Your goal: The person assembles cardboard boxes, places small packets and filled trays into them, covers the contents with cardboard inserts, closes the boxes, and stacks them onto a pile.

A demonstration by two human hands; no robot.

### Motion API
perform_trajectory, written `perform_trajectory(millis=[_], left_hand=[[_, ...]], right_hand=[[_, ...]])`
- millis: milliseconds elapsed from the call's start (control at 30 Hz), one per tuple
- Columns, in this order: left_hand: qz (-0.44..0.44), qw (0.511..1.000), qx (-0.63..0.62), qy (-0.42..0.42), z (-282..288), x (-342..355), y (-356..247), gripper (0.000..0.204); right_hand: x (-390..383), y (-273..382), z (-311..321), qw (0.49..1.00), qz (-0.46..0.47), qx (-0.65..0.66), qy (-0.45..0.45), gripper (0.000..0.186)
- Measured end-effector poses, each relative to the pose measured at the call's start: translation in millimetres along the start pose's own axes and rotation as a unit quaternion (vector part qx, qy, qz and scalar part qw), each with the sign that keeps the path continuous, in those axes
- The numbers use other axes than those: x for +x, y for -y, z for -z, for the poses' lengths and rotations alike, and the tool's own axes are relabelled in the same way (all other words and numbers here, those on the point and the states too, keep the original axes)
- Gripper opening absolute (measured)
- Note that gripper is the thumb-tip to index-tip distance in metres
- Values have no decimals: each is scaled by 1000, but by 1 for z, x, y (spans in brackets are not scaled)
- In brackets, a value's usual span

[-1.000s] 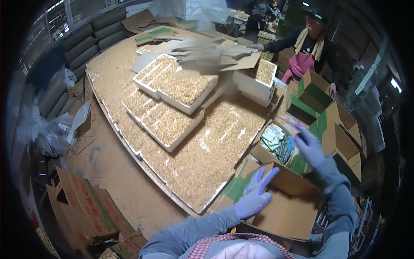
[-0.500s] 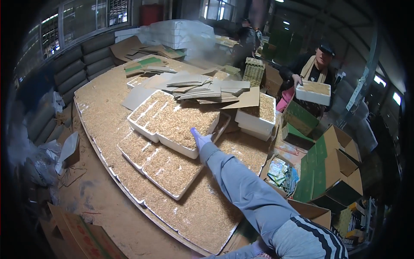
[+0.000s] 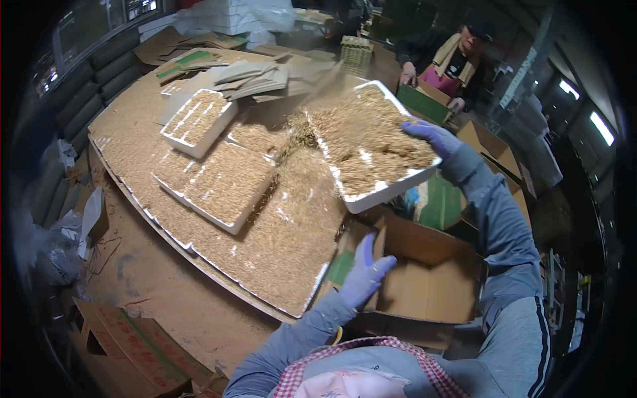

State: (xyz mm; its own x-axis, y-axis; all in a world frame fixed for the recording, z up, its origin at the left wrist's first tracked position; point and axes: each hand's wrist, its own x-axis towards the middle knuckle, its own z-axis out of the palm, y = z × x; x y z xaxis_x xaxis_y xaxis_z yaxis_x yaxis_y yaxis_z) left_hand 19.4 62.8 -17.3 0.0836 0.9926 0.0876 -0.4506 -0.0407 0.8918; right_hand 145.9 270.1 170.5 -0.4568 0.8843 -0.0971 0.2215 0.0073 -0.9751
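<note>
**White tray (image 3: pixel 378 142) tilted, right of centre**

At lower centre, the left forearm slanted upward; the left hand's (image 3: pixel 365 278) fingers were spread beside the open carton's (image 3: pixel 434 282) left wall, contact unclear. Farther up, the right arm was bent, the right hand's (image 3: pixel 438 139) fingers closed over the tray's right rim. Upper right, a co-worker (image 3: pixel 454 66) gripped a green box (image 3: pixel 424 105).

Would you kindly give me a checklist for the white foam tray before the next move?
1. Right hand on the rim of the white foam tray: ok.
2. Left hand supporting the tray: not ok, it is at the cardboard box.
3. Cardboard box open-topped: ok.
4. Tan contents all inside the tray: cannot tell, left edge blurred.
5. Co-worker's hands off the tray: ok, both at a green carton.
</note>
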Motion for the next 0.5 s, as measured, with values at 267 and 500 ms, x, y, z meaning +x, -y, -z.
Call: perform_trajectory(millis=[267,500], left_hand=[[-11,997,-7,82,30,13,-6,63],[39,998,-16,-51,6,-13,-35,48]], right_hand=[[-197,49,68,996,-81,-31,27,75],[-179,0,49,902,-248,-179,303,69]])
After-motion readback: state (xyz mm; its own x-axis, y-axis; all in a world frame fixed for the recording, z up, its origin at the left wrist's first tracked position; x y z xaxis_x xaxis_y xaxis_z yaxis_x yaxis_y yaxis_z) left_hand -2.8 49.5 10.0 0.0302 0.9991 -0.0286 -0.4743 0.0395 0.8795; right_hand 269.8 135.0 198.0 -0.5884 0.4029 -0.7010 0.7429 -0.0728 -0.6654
